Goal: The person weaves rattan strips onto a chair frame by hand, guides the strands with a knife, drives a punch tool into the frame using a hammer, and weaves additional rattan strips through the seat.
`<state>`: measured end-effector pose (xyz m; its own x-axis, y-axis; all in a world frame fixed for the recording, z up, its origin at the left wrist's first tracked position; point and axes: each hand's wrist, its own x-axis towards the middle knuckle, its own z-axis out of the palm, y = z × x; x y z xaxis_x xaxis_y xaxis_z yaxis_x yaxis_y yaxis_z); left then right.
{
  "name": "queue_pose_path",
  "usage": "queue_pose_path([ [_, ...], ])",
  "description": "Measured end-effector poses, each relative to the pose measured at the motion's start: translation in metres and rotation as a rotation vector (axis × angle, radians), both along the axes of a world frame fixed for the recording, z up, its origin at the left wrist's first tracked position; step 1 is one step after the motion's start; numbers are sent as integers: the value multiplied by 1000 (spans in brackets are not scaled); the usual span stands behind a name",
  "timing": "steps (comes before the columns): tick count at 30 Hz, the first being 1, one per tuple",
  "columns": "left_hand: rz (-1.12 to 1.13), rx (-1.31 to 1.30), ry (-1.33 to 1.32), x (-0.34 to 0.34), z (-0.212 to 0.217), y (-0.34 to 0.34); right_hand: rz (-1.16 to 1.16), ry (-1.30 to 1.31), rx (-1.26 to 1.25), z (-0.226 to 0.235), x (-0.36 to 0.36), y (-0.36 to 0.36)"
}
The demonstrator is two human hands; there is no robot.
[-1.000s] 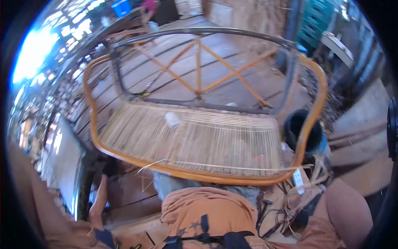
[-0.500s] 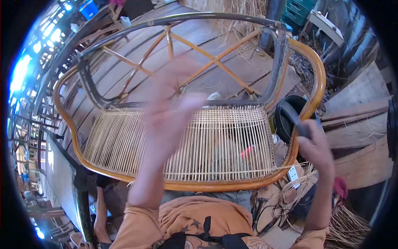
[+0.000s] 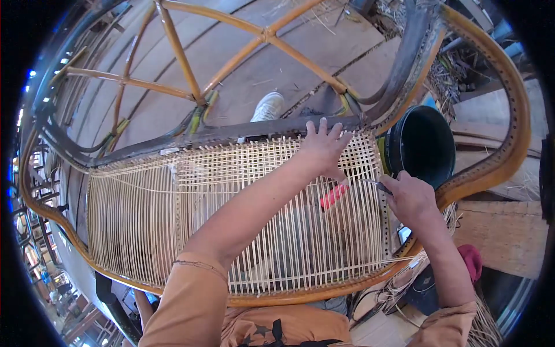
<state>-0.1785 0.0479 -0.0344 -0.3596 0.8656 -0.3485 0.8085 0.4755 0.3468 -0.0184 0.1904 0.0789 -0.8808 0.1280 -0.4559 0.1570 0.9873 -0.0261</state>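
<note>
A rattan bench frame stands before me, its seat (image 3: 277,243) strung with pale cane strands. Along the back edge the strands cross into a tighter woven band (image 3: 231,165). My left hand (image 3: 324,147) lies on that band near the right end, fingers spread and pointing away from me, with no tool in it. My right hand (image 3: 411,199) is closed round a thin dark-handled pointed tool (image 3: 383,187). The tool's narrow metal tip points left, to the strands by my left thumb. Its handle is mostly hidden in my fist.
A dark bucket (image 3: 428,147) stands past the seat's right end, inside the loop of the armrest (image 3: 517,127). Below the strands shows a red object (image 3: 333,196). Loose cane (image 3: 404,283) lies at the lower right. A white shoe (image 3: 269,107) is on the plank floor beyond the seat.
My view has come closer to the seat. My left hand has come down from the air onto the weave. My right hand has moved from beside the armrest to the seat's right edge.
</note>
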Motion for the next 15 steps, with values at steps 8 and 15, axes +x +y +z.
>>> queue_pose_path([
  [8,-89,-114,-40,0,-5,14,-21,-106,99,-13,-3,-24],
  [15,-62,-104,-81,-2,-4,22,-59,-110,124,-19,-5,-26],
])
